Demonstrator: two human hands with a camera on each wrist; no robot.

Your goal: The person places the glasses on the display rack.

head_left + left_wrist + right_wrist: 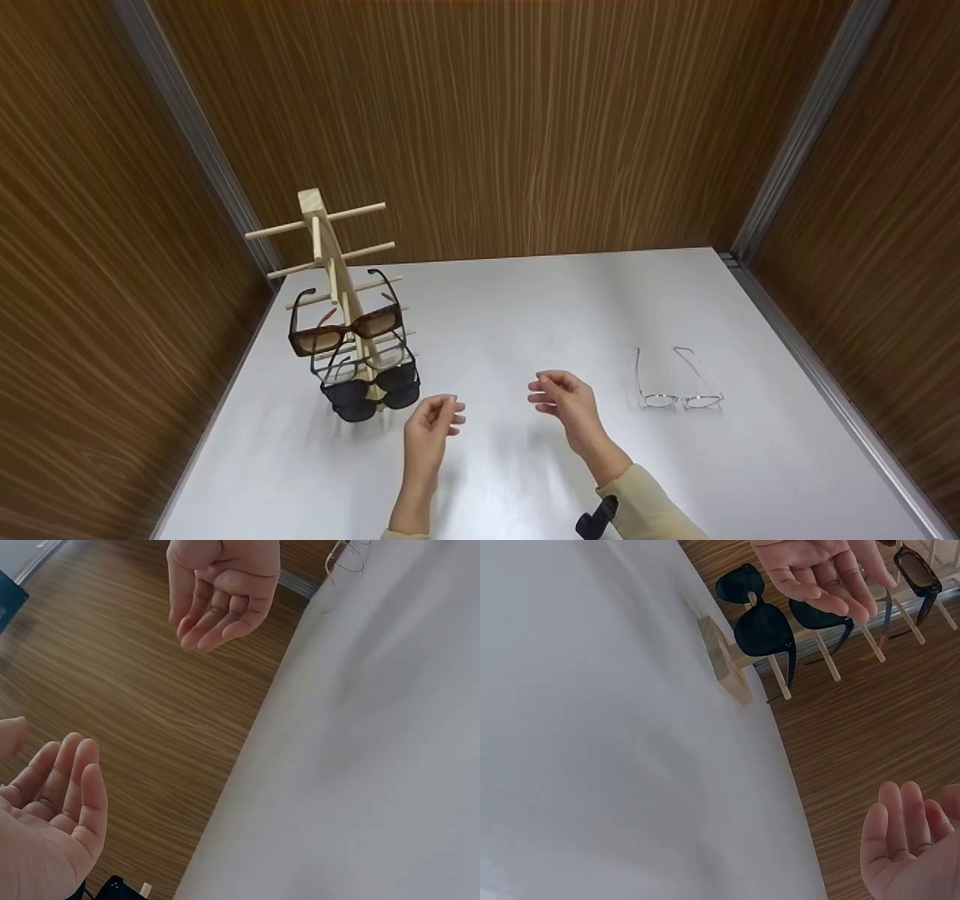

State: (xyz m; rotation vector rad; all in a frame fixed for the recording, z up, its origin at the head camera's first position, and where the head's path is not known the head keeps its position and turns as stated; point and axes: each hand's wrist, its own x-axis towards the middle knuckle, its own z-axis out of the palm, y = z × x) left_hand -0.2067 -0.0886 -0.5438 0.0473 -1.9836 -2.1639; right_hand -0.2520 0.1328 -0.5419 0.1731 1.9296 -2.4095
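My left hand (433,427) hovers over the white table just right of a wooden glasses rack (335,255), fingers loosely curled around nothing. Across from it, my right hand (568,405) is likewise relaxed, with nothing in its fingers. On the rack hang brown-lensed sunglasses (346,331), below them a thin-framed pair, and lowest the black sunglasses (373,390). The rack's upper pegs carry nothing. Right of my right hand, clear eyeglasses (681,400) lie on the table with their temples spread toward the back. In the right wrist view, dark round sunglasses (765,628) hang near the rack's base (724,660).
The white table (510,315) is bounded by wood-grain panels (510,127) at the back and both sides, with metal strips at the corners. A black strap piece (598,517) sits at my right sleeve (649,502).
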